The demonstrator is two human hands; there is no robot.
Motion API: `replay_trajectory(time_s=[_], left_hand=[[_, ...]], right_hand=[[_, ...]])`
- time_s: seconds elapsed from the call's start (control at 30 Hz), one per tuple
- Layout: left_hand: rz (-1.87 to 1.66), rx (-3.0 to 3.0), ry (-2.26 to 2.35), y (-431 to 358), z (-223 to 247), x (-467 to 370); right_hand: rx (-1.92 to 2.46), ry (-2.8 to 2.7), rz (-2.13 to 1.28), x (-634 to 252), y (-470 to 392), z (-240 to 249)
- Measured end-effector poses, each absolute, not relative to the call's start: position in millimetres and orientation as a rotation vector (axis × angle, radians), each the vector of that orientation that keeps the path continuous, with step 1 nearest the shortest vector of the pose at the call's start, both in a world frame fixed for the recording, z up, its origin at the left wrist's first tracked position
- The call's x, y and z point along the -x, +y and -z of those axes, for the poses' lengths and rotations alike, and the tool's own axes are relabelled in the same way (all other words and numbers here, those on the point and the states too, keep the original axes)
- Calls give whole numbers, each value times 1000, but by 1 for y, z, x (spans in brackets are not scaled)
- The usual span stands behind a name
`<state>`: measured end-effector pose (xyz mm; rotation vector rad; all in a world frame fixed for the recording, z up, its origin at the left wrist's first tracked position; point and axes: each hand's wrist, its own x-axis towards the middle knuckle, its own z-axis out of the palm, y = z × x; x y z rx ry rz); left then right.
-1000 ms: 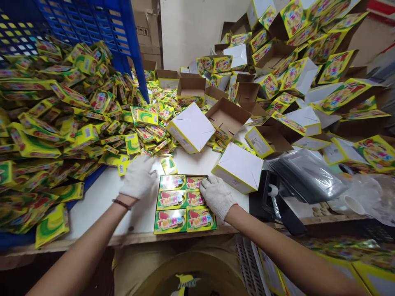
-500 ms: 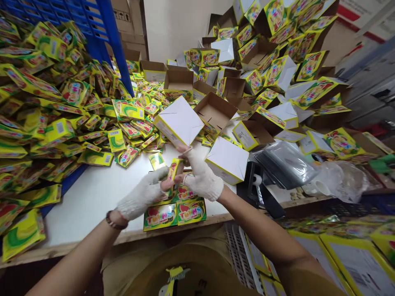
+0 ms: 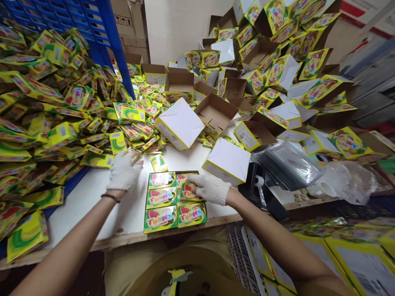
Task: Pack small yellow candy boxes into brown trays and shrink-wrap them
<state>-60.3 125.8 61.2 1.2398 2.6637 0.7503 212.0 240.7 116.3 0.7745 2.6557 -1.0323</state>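
My right hand [image 3: 211, 189], in a white fingerless glove, grips a small green and yellow candy pack [image 3: 187, 190] by its right end. That pack lies over the right column of an open display box [image 3: 145, 224], partly covering the packs there. Rows of "Twins" packs [image 3: 160, 218] lie face up in the box, with a watermelon picture on each. At the front edge of the heap of loose packs, my left hand [image 3: 123, 172] reaches out, its thumb apart from its fingers and nothing seen in it. A single pack [image 3: 158, 163] lies just behind the box.
Loose packs [image 3: 77, 96] heap up at the left beside a blue crate [image 3: 119, 53]. Empty cartons [image 3: 180, 123] pile up at the back and right. A black tape dispenser [image 3: 256, 185] and clear plastic sheets [image 3: 286, 164] are on the right. The table's wooden edge [image 3: 129, 238] runs in front.
My hands were together over the display box around a pack. The left has moved away to the loose heap; the right has lowered a pack onto the box's right column.
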Motion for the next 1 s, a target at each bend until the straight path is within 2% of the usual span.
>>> replay_trajectory(time_s=[0.1, 0.27, 0.5, 0.57, 0.63, 0.73, 0.8, 0.87, 1.0], left_hand=[[-594, -1166, 2677, 125, -50, 89], [-589, -1101, 2671, 119, -38, 87], [-1260, -1132, 2453, 94, -55, 45], [-1363, -1265, 2411, 88, -66, 27], [-1450, -1487, 2389, 86, -75, 6], [-1526, -1821, 2273, 92, -79, -27], [-1509, -1919, 2147, 98, -77, -42], [-1482, -1931, 2112, 104, -74, -47], [-1259, -2028, 2215, 112, -61, -30]], right_hand=[[-724, 2705, 774, -203, 231, -109], [-707, 2856, 549, -199, 214, -84], [-718, 2993, 393, -212, 202, -63], [-736, 3044, 516, -211, 204, -67], [-788, 3133, 822, -206, 204, -74], [-839, 3109, 1637, -190, 207, -86], [-844, 2972, 2048, -181, 217, -94], [-839, 2927, 2119, -179, 235, -101], [-796, 2940, 1648, -192, 274, -99]])
